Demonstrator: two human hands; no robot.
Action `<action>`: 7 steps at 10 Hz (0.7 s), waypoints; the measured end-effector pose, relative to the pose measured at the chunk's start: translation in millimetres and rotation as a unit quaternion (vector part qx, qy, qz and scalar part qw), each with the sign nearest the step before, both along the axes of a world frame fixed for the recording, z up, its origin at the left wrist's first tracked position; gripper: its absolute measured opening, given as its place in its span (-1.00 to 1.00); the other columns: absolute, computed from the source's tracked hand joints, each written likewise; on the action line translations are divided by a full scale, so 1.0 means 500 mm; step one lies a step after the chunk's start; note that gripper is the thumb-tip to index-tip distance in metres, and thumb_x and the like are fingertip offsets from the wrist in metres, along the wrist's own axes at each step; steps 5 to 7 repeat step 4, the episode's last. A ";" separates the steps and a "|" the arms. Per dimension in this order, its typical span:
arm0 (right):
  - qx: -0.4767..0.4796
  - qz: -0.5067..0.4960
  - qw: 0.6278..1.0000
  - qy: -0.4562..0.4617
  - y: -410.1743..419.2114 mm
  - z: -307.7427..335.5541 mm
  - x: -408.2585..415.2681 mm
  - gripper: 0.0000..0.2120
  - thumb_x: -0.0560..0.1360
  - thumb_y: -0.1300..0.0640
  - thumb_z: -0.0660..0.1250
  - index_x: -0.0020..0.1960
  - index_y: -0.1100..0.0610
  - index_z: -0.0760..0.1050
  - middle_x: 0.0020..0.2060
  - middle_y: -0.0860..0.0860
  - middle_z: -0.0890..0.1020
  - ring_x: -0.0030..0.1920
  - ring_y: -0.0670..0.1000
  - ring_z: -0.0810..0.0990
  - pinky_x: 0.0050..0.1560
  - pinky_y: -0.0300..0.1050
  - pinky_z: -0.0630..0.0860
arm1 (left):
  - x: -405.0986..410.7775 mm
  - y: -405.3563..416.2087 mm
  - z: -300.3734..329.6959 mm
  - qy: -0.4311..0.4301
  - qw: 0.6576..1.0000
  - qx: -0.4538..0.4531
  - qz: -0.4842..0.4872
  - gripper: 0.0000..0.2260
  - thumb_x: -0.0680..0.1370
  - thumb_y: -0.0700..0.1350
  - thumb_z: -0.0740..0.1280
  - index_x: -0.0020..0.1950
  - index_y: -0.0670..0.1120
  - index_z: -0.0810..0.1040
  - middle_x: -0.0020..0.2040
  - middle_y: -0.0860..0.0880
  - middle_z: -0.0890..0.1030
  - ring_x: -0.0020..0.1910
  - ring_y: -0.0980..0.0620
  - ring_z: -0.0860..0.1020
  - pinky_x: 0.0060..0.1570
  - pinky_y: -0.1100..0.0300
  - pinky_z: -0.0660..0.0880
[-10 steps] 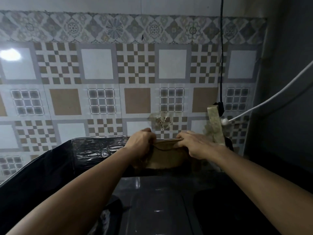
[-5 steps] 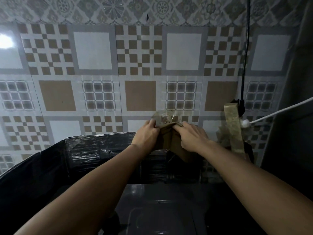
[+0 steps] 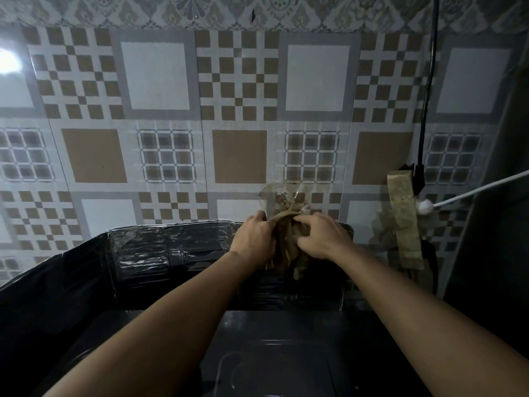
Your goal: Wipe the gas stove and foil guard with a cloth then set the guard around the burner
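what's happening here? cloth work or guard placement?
Cloth work. Both hands hold a bunched brown cloth up near the tiled wall: the left hand grips its left side, the right hand its right, with folds hanging below. The foil guard stands upright behind and to the left of the dark stove top. No wiping contact with the stove top is visible; the burner can't be made out in the dim light.

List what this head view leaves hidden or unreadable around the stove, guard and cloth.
- Burner: not visible; the forearms and deep shadow cover the stove top.
- Cloth: bunched between the left hand and right hand, so its full shape is hidden.
- Foil guard: its right part lies behind the hands; its left side fades into darkness.
- Stove front: cut off by the bottom edge.
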State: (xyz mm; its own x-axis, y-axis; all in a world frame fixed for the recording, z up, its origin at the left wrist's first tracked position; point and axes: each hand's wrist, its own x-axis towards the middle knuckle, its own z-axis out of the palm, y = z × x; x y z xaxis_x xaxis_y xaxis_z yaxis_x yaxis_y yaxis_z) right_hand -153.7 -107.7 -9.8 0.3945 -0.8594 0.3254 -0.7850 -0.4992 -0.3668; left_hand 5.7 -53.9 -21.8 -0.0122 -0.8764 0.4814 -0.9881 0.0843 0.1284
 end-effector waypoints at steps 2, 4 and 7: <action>-0.027 0.017 0.997 -0.074 0.011 -0.014 -0.004 -0.73 0.53 0.22 0.31 0.19 0.04 0.61 0.16 0.00 0.62 0.18 0.04 0.55 0.18 -0.13 0.43 | -0.003 0.021 0.000 0.063 0.997 0.051 -0.013 -0.75 0.46 -0.08 0.32 0.08 -0.08 0.67 0.07 -0.11 0.57 0.03 -0.16 0.57 0.06 -0.01 0.54; -0.015 0.011 0.994 -0.105 0.035 -0.018 -0.011 -0.74 0.52 0.25 0.31 0.15 0.04 0.61 0.11 -0.01 0.65 0.04 -0.05 0.57 0.02 -0.20 0.46 | 0.003 0.055 0.008 0.109 0.991 0.073 -0.005 -0.74 0.44 -0.09 0.35 0.10 0.02 0.67 0.07 -0.08 0.64 0.02 -0.11 0.58 0.06 0.02 0.55; -0.015 0.011 0.994 -0.105 0.035 -0.018 -0.011 -0.74 0.52 0.25 0.31 0.15 0.04 0.61 0.11 -0.01 0.65 0.04 -0.05 0.57 0.02 -0.20 0.46 | 0.003 0.055 0.008 0.109 0.991 0.073 -0.005 -0.74 0.44 -0.09 0.35 0.10 0.02 0.67 0.07 -0.08 0.64 0.02 -0.11 0.58 0.06 0.02 0.55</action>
